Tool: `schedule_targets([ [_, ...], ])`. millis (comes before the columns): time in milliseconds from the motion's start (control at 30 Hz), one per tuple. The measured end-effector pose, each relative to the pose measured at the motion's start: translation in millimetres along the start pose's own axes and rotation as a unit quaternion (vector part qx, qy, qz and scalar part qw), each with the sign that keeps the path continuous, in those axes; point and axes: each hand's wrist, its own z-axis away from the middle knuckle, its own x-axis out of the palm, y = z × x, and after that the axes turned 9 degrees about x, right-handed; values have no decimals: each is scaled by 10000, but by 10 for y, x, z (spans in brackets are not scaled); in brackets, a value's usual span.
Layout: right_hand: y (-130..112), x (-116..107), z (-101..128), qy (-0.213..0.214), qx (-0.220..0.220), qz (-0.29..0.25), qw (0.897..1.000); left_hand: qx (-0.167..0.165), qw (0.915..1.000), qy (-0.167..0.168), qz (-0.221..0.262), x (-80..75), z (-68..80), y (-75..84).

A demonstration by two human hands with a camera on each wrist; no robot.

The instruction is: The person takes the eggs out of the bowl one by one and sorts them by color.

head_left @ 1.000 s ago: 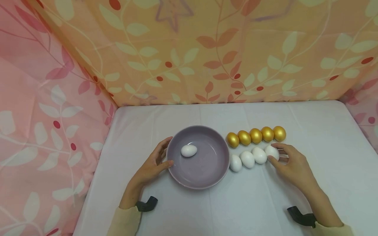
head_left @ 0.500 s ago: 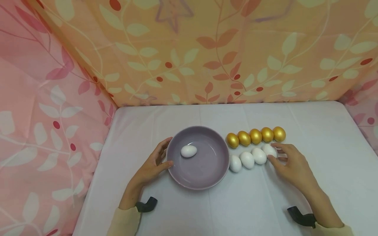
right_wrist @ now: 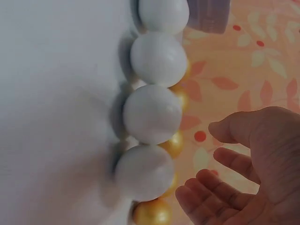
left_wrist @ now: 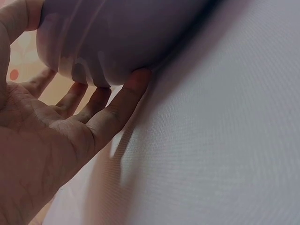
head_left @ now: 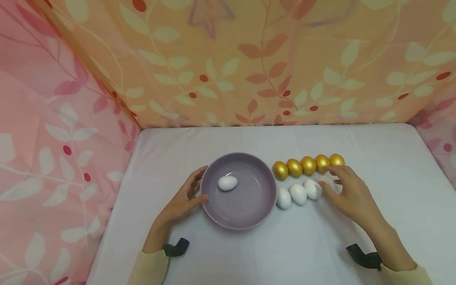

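End white egg (head_left: pixel 325 183): on the table (head_left: pixel 374 166), last of the white row, beside gold eggs (head_left: pixel 308 164).
Right hand (head_left: pixel 350 194): grip released, fingers arched above the egg.
Left hand (head_left: pixel 181 200): straight fingers against the purple bowl (head_left: pixel 249 215); one egg inside.

Bowl (head_left: pixel 249 215): glazed ceramic look, lilac, smooth, soft sheen. White eggs (head_left: pixel 298 193): matt, smooth, plastic-like. Gold eggs (head_left: pixel 308 164): shiny metallic coating, bright highlights. Tablecloth (head_left: pixel 374 158): white woven cloth, matt, fine weave, creased. Leaf-print curtains (head_left: pixel 228 63): thin matt fabric.
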Motion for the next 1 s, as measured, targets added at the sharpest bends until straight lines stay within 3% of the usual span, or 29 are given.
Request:
schedule_targets([
  [233, -255, -47, -85, -159, -317, 203, 9992, -54, 9999, 55, 63, 37, 1, 22],
  [367, -403, -43, -139, -314, -482, 60, 9983, -72, 9999, 57, 60, 31, -2, 21],
  [667, -683, 79, -222, -384, -1013, -128, 9940, -90, 9999, 22, 66, 29, -9, 11],
  [1000, -949, 228, -301, -765, -1404, -404, 9863, -76, 9999, 57, 52, 16, -7, -7],
])
